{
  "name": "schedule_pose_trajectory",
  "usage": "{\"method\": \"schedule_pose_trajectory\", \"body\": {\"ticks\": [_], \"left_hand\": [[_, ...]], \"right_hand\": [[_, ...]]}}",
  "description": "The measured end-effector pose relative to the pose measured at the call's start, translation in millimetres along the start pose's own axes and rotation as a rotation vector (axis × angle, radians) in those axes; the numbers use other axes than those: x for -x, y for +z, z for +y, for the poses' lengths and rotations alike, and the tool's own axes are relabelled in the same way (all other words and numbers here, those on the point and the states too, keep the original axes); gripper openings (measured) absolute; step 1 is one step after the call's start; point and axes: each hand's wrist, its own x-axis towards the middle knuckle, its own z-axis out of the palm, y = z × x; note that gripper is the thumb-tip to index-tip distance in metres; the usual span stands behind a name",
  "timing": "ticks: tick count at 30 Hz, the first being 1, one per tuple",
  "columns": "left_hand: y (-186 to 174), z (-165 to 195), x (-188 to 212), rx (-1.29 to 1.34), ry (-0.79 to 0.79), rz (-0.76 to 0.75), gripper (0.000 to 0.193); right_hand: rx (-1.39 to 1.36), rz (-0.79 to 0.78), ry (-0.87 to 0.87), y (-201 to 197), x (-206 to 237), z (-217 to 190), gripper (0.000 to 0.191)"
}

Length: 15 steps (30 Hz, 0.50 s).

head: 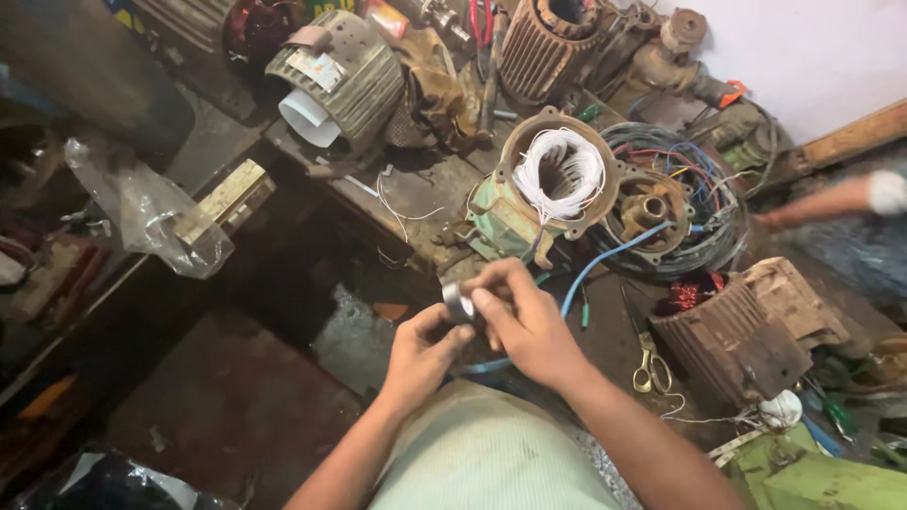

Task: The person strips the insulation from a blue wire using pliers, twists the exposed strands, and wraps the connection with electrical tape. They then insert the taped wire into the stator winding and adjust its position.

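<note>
Both of my hands meet in the middle of the view on a small grey roll of tape (457, 300). My left hand (422, 349) pinches it from below. My right hand (526, 316) grips it from the right, fingers curled over its top. Just beyond the hands a green motor stator (534, 194) stands on the workbench, its round opening holding white winding wire (564, 170). A blue cable (605, 260) runs from the bench down past my right hand.
A tangle of coloured wires (704, 184) around a rusty end cap lies right of the stator. Ribbed motor housings stand at back (345, 80), (543, 42) and right (751, 326). Yellow-handled scissors (650, 366) lie near my right forearm. Another person's arm (836, 200) reaches in at right.
</note>
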Motion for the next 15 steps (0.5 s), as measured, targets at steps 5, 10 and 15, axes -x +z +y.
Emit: {"method": "schedule_pose_trajectory", "body": {"ticks": [5,10,15], "left_hand": [[-1,-19,-19,0.046,-0.347,0.122,0.047],[-14,-12,-11,-0.003,-0.191,-0.090,0.028],[-16,9,-2,-0.354,0.504,-0.127,0.014]], "right_hand": [[0.256,0.277,-0.177,8,17,38,0.015],[0.737,0.176,-0.345,4,19,40,0.020],[-0.021,-0.006,0.038,1,1,4,0.018]]}}
